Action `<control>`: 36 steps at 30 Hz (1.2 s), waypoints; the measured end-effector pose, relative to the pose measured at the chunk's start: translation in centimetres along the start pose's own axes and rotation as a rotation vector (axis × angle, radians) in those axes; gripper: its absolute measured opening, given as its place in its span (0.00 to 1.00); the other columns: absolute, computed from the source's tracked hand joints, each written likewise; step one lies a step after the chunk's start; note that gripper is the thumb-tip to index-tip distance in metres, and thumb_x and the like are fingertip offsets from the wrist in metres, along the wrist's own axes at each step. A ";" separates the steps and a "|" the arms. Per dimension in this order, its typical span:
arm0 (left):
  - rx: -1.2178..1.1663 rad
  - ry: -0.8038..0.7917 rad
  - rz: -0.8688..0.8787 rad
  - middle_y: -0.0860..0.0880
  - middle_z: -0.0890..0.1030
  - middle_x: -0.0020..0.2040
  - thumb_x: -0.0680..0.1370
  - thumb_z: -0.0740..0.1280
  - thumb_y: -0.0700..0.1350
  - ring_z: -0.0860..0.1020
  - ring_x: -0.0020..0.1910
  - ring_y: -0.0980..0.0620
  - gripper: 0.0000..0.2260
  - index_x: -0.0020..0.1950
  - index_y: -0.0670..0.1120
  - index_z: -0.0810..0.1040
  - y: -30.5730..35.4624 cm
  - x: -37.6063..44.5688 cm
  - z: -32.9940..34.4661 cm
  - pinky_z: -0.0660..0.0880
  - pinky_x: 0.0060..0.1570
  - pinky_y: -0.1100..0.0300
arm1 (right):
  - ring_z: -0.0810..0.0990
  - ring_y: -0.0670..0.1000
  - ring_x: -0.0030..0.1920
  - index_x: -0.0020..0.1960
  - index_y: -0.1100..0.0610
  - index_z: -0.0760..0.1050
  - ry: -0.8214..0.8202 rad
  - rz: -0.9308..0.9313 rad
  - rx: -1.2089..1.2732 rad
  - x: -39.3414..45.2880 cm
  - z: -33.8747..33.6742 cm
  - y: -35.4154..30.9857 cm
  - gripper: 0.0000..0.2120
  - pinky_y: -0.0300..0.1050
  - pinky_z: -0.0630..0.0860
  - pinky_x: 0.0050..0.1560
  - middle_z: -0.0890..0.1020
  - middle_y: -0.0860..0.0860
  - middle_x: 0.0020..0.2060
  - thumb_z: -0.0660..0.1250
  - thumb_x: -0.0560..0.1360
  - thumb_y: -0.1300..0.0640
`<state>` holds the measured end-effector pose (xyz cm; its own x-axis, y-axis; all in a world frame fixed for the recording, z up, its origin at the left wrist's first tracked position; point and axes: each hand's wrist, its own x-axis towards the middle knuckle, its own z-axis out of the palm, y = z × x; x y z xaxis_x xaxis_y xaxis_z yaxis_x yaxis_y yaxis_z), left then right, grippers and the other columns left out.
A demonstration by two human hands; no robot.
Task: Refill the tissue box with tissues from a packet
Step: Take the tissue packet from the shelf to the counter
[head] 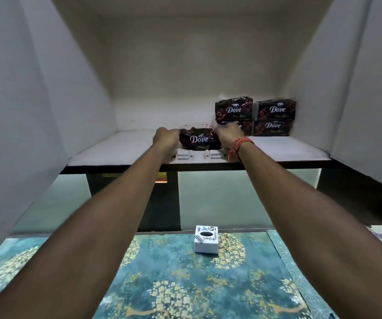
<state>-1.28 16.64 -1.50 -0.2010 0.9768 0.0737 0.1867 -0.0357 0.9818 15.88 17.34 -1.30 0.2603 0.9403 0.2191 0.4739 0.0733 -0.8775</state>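
A dark tissue packet point(198, 139) with white "Dove" lettering lies on the white cupboard shelf point(121, 147). My left hand point(166, 137) grips its left end and my right hand point(228, 137) grips its right end. Both arms reach up and forward into the cupboard. A small white tissue box point(206, 242) with a dark oval opening on top stands on the teal patterned counter point(185, 279) below, between my forearms. The far side of the packet is hidden by my fingers.
Several more Dove packets point(255, 116) are stacked in two piles at the shelf's back right. Two white door catches point(198, 154) sit at the shelf's front edge, just under the held packet. Open cupboard doors point(24, 111) flank both sides.
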 end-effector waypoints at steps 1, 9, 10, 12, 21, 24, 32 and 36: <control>-0.002 -0.046 0.004 0.44 0.76 0.43 0.79 0.62 0.44 0.76 0.40 0.47 0.11 0.57 0.38 0.72 0.0 0.5 0.2 0.72 0.38 0.54 | 0.81 0.59 0.47 0.56 0.63 0.78 -0.001 0.011 0.010 0.4 0.2 -0.1 0.20 0.51 0.78 0.48 0.83 0.58 0.48 0.64 0.75 0.48; -0.357 -0.022 0.164 0.44 0.80 0.55 0.77 0.66 0.37 0.81 0.45 0.49 0.15 0.64 0.45 0.74 1.3 -0.7 1.5 0.82 0.50 0.48 | 0.80 0.50 0.49 0.56 0.59 0.76 0.224 -0.133 0.354 -1.8 1.2 -1.2 0.10 0.46 0.80 0.50 0.80 0.54 0.53 0.67 0.76 0.60; -0.404 0.009 0.211 0.44 0.80 0.55 0.76 0.65 0.36 0.81 0.46 0.49 0.17 0.65 0.46 0.74 1.1 -1.5 1.7 0.82 0.51 0.48 | 0.79 0.48 0.49 0.57 0.58 0.75 0.264 -0.178 0.427 -2.9 1.2 -1.3 0.10 0.43 0.79 0.48 0.79 0.53 0.55 0.67 0.75 0.61; -0.489 0.054 0.291 0.45 0.81 0.54 0.74 0.65 0.34 0.81 0.49 0.48 0.19 0.64 0.47 0.74 0.7 -3.6 1.9 0.82 0.50 0.51 | 0.79 0.50 0.52 0.55 0.55 0.74 0.313 -0.247 0.548 -5.5 1.1 -1.2 0.11 0.46 0.80 0.51 0.78 0.51 0.54 0.67 0.74 0.64; -0.609 0.182 0.424 0.49 0.79 0.59 0.72 0.62 0.28 0.78 0.56 0.53 0.24 0.63 0.49 0.73 -8.5 -14.5 1.7 0.79 0.55 0.57 | 0.78 0.49 0.51 0.56 0.56 0.73 0.333 -0.366 0.635 -16.8 2.6 6.1 0.17 0.52 0.78 0.56 0.79 0.52 0.52 0.69 0.69 0.66; -0.627 0.227 0.339 0.45 0.79 0.58 0.70 0.61 0.27 0.78 0.51 0.52 0.26 0.62 0.51 0.72 -13.7 -16.4 1.7 0.78 0.45 0.58 | 0.77 0.50 0.54 0.60 0.56 0.69 0.294 -0.295 0.632 -19.5 4.6 10.4 0.24 0.50 0.76 0.58 0.77 0.52 0.54 0.71 0.67 0.66; -0.593 0.267 -0.087 0.43 0.78 0.53 0.66 0.54 0.21 0.77 0.41 0.55 0.35 0.68 0.45 0.69 -26.0 -16.4 1.3 0.74 0.32 0.65 | 0.77 0.49 0.52 0.68 0.53 0.63 0.025 -0.087 0.453 -21.8 10.6 19.5 0.34 0.44 0.78 0.50 0.74 0.48 0.51 0.74 0.67 0.65; -0.579 0.277 -0.235 0.41 0.77 0.52 0.68 0.55 0.20 0.76 0.38 0.54 0.36 0.73 0.45 0.65 -30.4 -14.5 1.1 0.72 0.27 0.67 | 0.79 0.53 0.51 0.73 0.53 0.59 -0.066 -0.035 0.384 -20.8 13.5 22.9 0.40 0.36 0.80 0.45 0.76 0.54 0.53 0.76 0.67 0.65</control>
<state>-3.00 3.80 -32.59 -0.4261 0.8852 -0.1867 -0.4210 -0.0114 0.9070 9.92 3.92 -31.75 0.1886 0.9536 0.2345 0.1286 0.2127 -0.9686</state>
